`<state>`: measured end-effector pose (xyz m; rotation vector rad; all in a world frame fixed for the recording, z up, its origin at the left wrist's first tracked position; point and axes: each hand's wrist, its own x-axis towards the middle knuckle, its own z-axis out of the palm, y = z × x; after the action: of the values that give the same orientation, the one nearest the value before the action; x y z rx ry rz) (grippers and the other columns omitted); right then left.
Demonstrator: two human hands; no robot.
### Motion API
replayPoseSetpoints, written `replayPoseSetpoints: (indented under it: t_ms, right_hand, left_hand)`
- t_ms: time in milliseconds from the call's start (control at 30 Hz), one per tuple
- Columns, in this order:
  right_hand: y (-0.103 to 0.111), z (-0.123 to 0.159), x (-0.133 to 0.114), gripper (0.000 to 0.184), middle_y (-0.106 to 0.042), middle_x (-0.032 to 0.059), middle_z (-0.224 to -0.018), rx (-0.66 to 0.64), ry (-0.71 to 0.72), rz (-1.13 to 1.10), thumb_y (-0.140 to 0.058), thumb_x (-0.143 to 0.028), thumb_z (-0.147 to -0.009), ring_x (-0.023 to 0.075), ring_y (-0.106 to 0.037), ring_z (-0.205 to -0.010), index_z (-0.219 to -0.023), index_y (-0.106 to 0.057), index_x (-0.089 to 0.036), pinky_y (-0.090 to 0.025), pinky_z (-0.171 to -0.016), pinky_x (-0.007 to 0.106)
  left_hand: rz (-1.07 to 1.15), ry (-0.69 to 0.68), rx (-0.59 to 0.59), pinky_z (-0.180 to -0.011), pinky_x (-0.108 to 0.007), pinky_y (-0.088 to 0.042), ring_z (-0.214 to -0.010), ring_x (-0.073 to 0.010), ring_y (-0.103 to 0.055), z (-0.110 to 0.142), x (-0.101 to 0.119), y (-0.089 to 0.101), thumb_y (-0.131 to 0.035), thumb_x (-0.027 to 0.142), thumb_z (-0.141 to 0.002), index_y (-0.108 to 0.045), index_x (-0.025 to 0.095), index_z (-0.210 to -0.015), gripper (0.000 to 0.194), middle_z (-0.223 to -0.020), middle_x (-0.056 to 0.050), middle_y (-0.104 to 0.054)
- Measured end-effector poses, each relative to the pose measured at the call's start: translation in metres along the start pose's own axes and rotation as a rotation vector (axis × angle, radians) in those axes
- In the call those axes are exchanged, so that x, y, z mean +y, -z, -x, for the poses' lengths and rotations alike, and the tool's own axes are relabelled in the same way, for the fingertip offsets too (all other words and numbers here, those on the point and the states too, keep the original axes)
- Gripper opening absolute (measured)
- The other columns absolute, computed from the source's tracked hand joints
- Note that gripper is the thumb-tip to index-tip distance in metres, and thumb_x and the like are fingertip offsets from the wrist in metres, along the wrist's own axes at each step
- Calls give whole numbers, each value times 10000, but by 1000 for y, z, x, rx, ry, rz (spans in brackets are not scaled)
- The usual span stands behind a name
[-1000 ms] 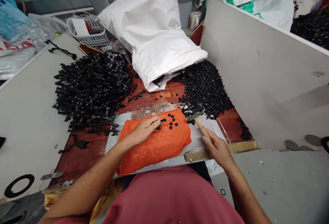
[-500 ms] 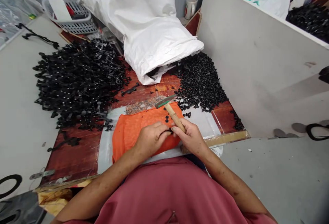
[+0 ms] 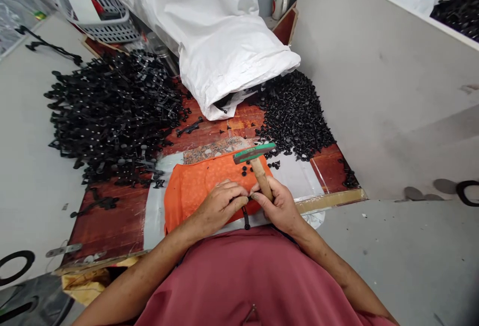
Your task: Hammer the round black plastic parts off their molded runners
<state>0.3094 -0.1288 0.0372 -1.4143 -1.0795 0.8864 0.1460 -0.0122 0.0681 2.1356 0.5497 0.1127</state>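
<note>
My right hand (image 3: 280,205) is closed around the wooden handle of a hammer (image 3: 261,176), its green-and-grey head pointing away from me. Its thumb and forefinger also meet a small black piece beside the left fingertips. My left hand (image 3: 220,202) pinches a black plastic part (image 3: 246,219); one arm of it hangs down toward me, and the rest is hidden by fingers. Both hands are over an orange cloth (image 3: 196,179) on the bench. Several small black round pieces (image 3: 244,171) lie on the cloth beyond my hands, next to the hammer head.
A tall heap of black plastic parts (image 3: 112,116) stands on the left, a heap of small black pieces (image 3: 295,116) on the right. Between them a white sack (image 3: 224,52) lies with its mouth toward me. Grey panels (image 3: 377,96) flank the bench; a basket (image 3: 108,29) sits behind.
The hammer has turned slightly, its head now further right and more level. The black part has swung so one arm hangs below my fingers. My hands stay close together.
</note>
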Motion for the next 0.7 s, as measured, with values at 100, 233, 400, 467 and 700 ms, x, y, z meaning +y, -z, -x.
replayPoseSetpoints:
  t_ms: [100,233,400,467,700]
  right_hand:
    - [-2,4,4,86,-636,-29,-832,21,-32,-1,-625,-299,-952,138,-586,-749,-955,-646,-215,-471,-730,242]
    - [15,14,6,144,-687,-8,-914,67,-59,161,-602,-332,-971,158,-620,-823,-1037,-667,-222,-469,-760,248]
    - [50,44,17,319,-679,-19,-766,60,-214,595,-433,-359,-1047,167,-609,-636,-1259,-643,-244,-431,-623,261]
    - [56,56,24,375,-727,-2,-803,25,-244,689,-402,-356,-1054,186,-658,-654,-1340,-626,-263,-452,-619,270]
    - [51,66,41,448,-804,28,-967,58,-210,777,-417,-324,-1046,222,-761,-816,-1462,-583,-308,-533,-683,283]
  left_hand:
    - [-57,-8,3,-792,-315,-402,-829,-169,-556,1,2,-6,-467,332,-1014,-597,193,-753,323,-810,-15,-600]
    - [-131,67,77,-785,-327,-390,-836,-180,-546,-6,-13,0,-409,321,-1028,-553,195,-754,335,-819,-25,-575]
    - [-246,159,103,-772,-350,-376,-823,-202,-533,-23,-44,21,-357,332,-1032,-495,201,-746,343,-821,-41,-563]
    - [-285,150,87,-784,-357,-370,-832,-205,-542,-28,-50,22,-346,335,-1039,-502,200,-746,359,-831,-43,-577]
    - [-410,137,77,-806,-366,-343,-883,-210,-574,-30,-49,11,-340,328,-1065,-585,195,-784,396,-896,-48,-628]
